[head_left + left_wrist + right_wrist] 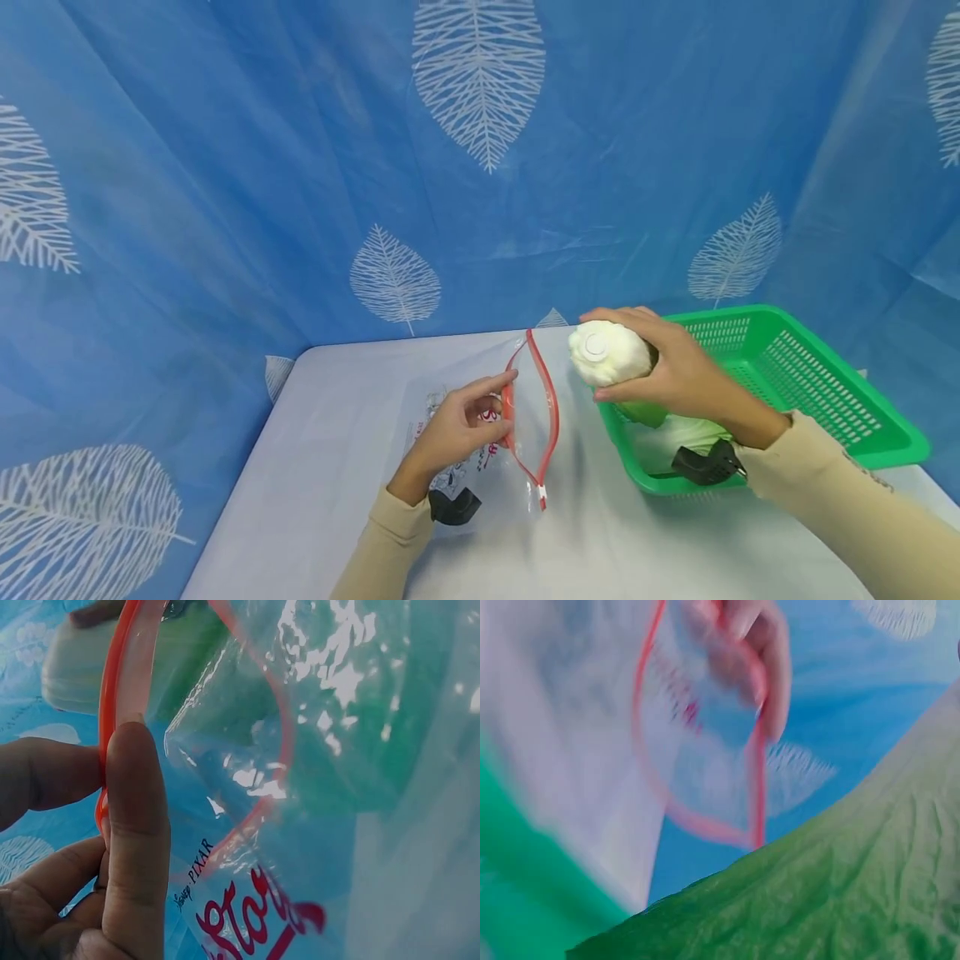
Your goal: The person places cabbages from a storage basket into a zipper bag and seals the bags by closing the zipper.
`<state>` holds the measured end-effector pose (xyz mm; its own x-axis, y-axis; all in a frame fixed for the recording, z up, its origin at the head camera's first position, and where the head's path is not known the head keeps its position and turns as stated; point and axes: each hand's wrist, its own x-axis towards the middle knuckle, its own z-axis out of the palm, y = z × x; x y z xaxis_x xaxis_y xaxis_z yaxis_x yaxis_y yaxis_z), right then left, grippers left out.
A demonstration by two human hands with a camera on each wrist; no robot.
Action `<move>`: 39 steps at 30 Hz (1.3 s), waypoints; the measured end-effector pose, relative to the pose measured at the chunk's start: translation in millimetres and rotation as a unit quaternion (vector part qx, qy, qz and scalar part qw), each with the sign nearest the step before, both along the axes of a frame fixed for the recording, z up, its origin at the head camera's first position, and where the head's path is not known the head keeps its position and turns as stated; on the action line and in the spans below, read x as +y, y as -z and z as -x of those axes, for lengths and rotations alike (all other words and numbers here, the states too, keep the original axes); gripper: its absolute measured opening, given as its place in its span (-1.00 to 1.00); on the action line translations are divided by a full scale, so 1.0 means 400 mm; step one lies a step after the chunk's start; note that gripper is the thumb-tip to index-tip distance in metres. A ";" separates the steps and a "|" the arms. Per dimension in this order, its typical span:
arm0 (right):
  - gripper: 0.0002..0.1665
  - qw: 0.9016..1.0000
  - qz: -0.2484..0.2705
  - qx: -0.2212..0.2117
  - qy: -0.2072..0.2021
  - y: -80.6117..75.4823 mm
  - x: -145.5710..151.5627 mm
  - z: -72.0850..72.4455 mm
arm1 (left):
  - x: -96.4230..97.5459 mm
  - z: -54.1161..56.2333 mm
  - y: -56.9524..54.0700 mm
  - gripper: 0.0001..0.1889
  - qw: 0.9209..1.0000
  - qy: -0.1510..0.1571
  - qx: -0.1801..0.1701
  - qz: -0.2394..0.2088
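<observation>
Cabbage point(609, 353) in wide right grip point(672, 367) — bag point(489, 460) in left grip point(456, 429)

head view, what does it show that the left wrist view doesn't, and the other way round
Only the head view shows the beige sleeves and the slotted side of the green basket. Only the left wrist view makes the word PIXAR on the bag readable. Both show the left hand pinching the bag's red rim, and the cabbage.

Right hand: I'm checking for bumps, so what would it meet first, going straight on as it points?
With the napa cabbage leading, the right hand would probably meet the red rim of the clear zip bag near its far end, though depth is unclear; it might miss.
</observation>
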<state>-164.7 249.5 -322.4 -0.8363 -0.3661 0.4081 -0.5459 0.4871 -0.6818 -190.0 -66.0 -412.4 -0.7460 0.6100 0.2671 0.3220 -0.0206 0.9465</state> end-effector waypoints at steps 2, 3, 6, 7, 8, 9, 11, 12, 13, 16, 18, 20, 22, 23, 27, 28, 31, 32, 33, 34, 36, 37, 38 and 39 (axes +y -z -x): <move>-0.03 0.999 0.037 -0.020 -0.002 -0.005 -0.023 -0.012 | -0.005 0.000 0.001 -0.32 1.000 -0.008 0.003 0.006; -0.05 0.998 0.060 -0.030 -0.005 -0.006 -0.035 -0.016 | -0.008 0.001 0.000 -0.32 1.000 -0.011 0.004 0.006; -0.12 0.988 0.138 -0.066 -0.024 -0.002 -0.070 -0.027 | -0.017 0.004 -0.003 -0.32 1.000 -0.018 0.005 0.007; -0.14 0.984 0.159 -0.075 -0.031 0.004 -0.083 -0.030 | -0.021 0.005 -0.004 -0.32 1.000 -0.019 0.003 0.006; -0.17 0.980 0.175 -0.083 -0.039 0.014 -0.096 -0.034 | -0.025 0.005 -0.004 -0.32 1.000 -0.015 -0.001 0.004; -0.20 0.978 0.185 -0.090 -0.042 0.026 -0.109 -0.039 | -0.030 0.005 -0.005 -0.31 1.000 -0.012 -0.005 0.002; -0.22 0.975 0.191 -0.103 -0.042 0.053 -0.135 -0.050 | -0.040 0.006 -0.005 -0.31 1.000 -0.008 -0.008 0.001; -0.23 0.975 0.191 -0.107 -0.038 0.067 -0.148 -0.058 | -0.045 0.006 -0.005 -0.31 1.000 -0.006 -0.009 0.001; -0.23 0.975 0.189 -0.109 -0.032 0.083 -0.159 -0.066 | -0.050 0.006 -0.005 -0.31 1.000 -0.004 -0.009 -0.001; -0.25 0.976 0.184 -0.117 0.002 0.126 -0.190 -0.095 | -0.063 0.007 -0.008 -0.33 1.000 0.002 -0.003 -0.005; -0.23 0.976 0.171 -0.122 0.048 0.150 -0.214 -0.110 | -0.071 0.010 -0.010 -0.33 1.000 0.008 0.001 -0.010; -0.22 0.976 0.147 -0.130 0.090 0.175 -0.242 -0.118 | -0.079 0.015 -0.011 -0.34 1.000 0.009 0.010 -0.011; -0.18 0.976 0.121 -0.136 0.121 0.200 -0.270 -0.117 | -0.085 0.023 -0.007 -0.35 1.000 0.007 0.019 -0.010; -0.17 0.975 0.109 -0.138 0.133 0.213 -0.282 -0.114 | -0.088 0.028 -0.001 -0.35 1.000 0.006 0.021 -0.007; -0.18 0.975 0.082 -0.123 0.164 0.259 -0.300 -0.087 | -0.089 0.054 0.017 -0.37 1.000 0.005 0.024 0.015; -0.18 0.975 0.077 -0.119 0.173 0.269 -0.300 -0.078 | -0.088 0.060 0.021 -0.38 1.000 0.004 0.022 0.020; -0.10 0.972 0.034 -0.112 0.204 0.303 -0.301 -0.055 | -0.089 0.069 0.032 -0.38 0.999 -0.001 0.020 0.027; -0.05 0.972 0.016 -0.111 0.209 0.315 -0.304 -0.049 | -0.092 0.069 0.037 -0.37 0.999 -0.003 0.021 0.028; 0.01 0.971 -0.004 -0.108 0.213 0.328 -0.308 -0.044 | -0.095 0.068 0.041 -0.37 0.999 -0.005 0.021 0.029; 0.08 0.971 -0.025 -0.104 0.212 0.341 -0.313 -0.040 | -0.099 0.067 0.045 -0.37 0.999 -0.007 0.021 0.032; 0.17 0.973 -0.066 -0.091 0.204 0.369 -0.321 -0.038 | -0.109 0.064 0.052 -0.36 0.999 -0.008 0.015 0.035; 0.19 0.974 -0.077 -0.083 0.197 0.380 -0.324 -0.039 | -0.113 0.064 0.054 -0.36 0.999 -0.009 0.013 0.038; 0.18 0.976 -0.080 -0.073 0.189 0.390 -0.325 -0.041 | -0.117 0.064 0.055 -0.36 0.999 -0.007 0.013 0.041; 0.17 0.978 -0.076 -0.066 0.180 0.396 -0.324 -0.043 | -0.120 0.064 0.054 -0.36 0.999 -0.007 0.011 0.044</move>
<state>-147.5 120.0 -480.9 -0.9641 -0.0859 0.2512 -0.2319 0.7331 -0.6394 -215.8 -114.1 -434.1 -0.7494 0.6213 0.2291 0.3422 0.0672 0.9372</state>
